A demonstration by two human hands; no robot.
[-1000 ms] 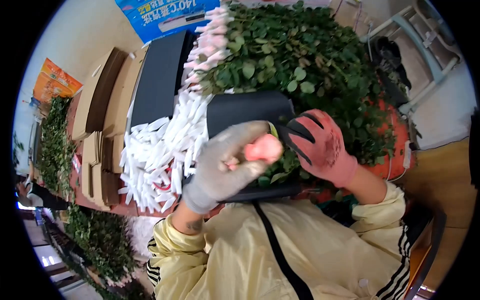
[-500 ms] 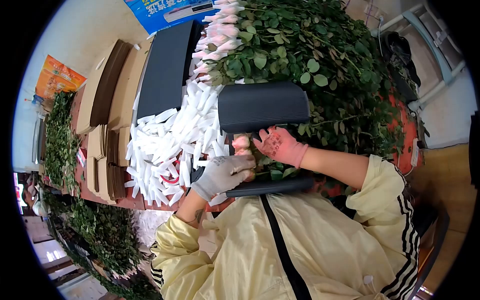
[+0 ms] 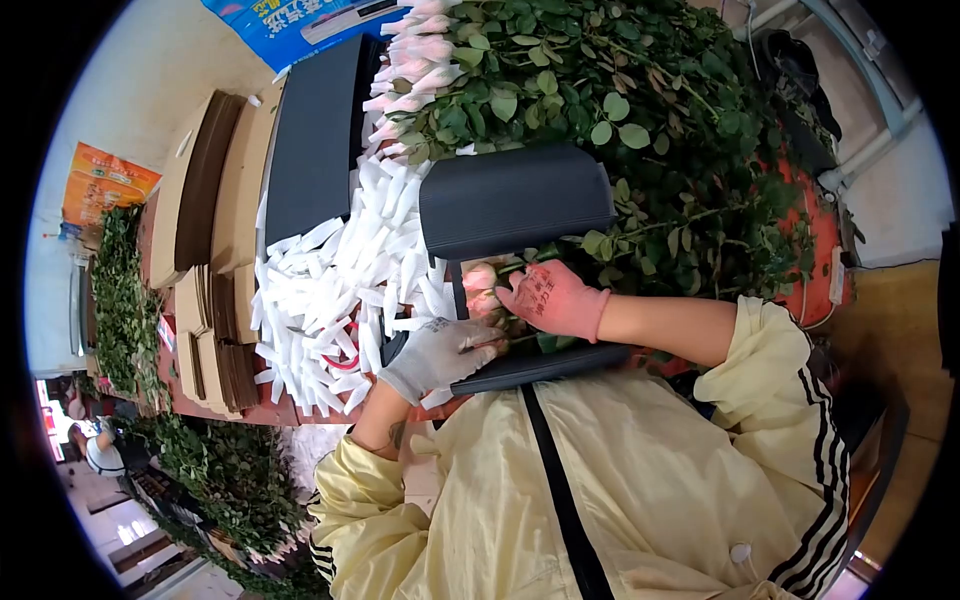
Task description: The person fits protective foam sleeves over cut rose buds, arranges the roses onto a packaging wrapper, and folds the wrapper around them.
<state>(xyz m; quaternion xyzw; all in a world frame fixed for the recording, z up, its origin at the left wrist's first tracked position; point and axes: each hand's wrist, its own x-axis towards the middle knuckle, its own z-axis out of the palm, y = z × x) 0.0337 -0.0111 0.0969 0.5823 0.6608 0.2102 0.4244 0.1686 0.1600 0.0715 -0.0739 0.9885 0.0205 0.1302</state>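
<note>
My left hand [image 3: 438, 358], in a grey-white glove, curls its fingers and thumb around a rose head that is largely hidden. Close by, my right hand [image 3: 556, 300], in a pink-red glove, is closed at the stem just behind a pink rose [image 3: 480, 278]. More pink blooms sit between the two hands. The roses lie in an open black ribbed wrapper, whose upper flap [image 3: 515, 202] is raised beyond my hands. Its near flap [image 3: 540, 370] runs along the edge by my jacket.
A heap of white sleeves [image 3: 345, 290] covers the table's left part. Behind it are a black board [image 3: 318, 140] and cardboard stacks [image 3: 200, 190]. Sleeved pink roses [image 3: 418, 65] with long leafy stems [image 3: 620, 90] pile up at the back right. A metal frame [image 3: 865, 75] stands right.
The view has shifted slightly. My right hand has closed its fingers more and sits at the rose stem. My left hand has drawn its fingers back a little among the blooms.
</note>
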